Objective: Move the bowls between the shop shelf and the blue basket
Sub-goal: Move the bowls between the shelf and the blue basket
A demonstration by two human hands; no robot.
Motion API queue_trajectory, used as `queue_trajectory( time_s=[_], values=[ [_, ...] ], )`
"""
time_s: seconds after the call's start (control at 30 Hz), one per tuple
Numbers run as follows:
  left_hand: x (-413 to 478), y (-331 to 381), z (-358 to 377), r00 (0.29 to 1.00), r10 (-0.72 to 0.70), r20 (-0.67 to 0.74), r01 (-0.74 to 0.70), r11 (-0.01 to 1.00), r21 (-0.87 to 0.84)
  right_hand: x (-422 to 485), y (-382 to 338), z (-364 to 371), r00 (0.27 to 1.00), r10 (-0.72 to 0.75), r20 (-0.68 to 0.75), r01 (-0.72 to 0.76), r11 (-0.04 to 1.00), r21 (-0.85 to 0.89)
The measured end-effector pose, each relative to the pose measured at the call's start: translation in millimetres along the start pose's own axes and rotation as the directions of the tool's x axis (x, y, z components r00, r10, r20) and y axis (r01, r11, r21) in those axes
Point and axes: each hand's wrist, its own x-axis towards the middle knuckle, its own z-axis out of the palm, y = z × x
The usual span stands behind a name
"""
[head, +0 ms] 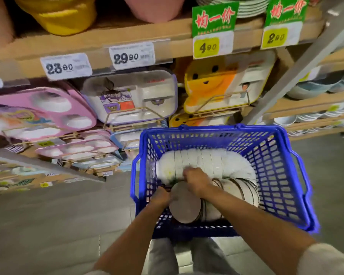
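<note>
— Which way do the bowl stacks point?
— Both lie on their sides in the blue basket (282, 175). The near stack (185, 207) runs left to right, foot end up-left. The far stack (207, 161) lies crosswise behind.
— The hands?
— Close together. The left hand (161, 196) grips the near stack's left edge, the right hand (197, 181) its top.
— Around?
— The shop shelf (139, 34) of divided trays (131, 96) stands beyond.

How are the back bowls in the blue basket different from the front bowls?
The back bowls look plain white; the front bowls have dark rim lines. The back bowls curve along the far wall; the left hand and right hand grip the front bowls. Both stacks lie sideways in the blue basket.
</note>
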Motion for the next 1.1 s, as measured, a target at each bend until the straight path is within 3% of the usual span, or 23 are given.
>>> queue_trajectory(
  time_s=[0.17,0.3,0.5,0.77,0.9,1.1],
  values=[
    [24.8,-15.6,19.8,0.997,-0.053,0.06,0.048,0.995,0.084,5.4,-0.8,21.8,0.998,0.012,-0.065,-0.021,0.99,-0.137],
    [28.8,-19.3,32.0,0.996,-0.066,0.068,0.063,0.997,0.04,7.3,6.8,33.3,0.996,-0.019,-0.091,0.002,0.983,-0.186],
    [29.3,-19.4,28.5,0.999,-0.019,0.03,0.017,0.998,0.059,4.5,8.8,34.5,0.994,-0.007,-0.112,-0.011,0.988,-0.157],
    [-4.0,-3.2,-0.8,0.996,0.013,-0.087,0.009,0.969,0.246,-8.3,6.8,13.5,0.995,-0.003,-0.097,-0.008,0.994,-0.108],
    [-23.3,8.2,-18.2,0.982,0.113,-0.155,-0.065,0.956,0.284,-12.9,4.5,0.4,0.991,-0.009,-0.135,0.027,0.991,0.133],
    [-54.5,32.6,-50.8,0.952,0.243,-0.187,-0.207,0.959,0.194,-26.0,2.7,-25.6,0.961,0.076,-0.265,0.067,0.868,0.492]
  ],
)
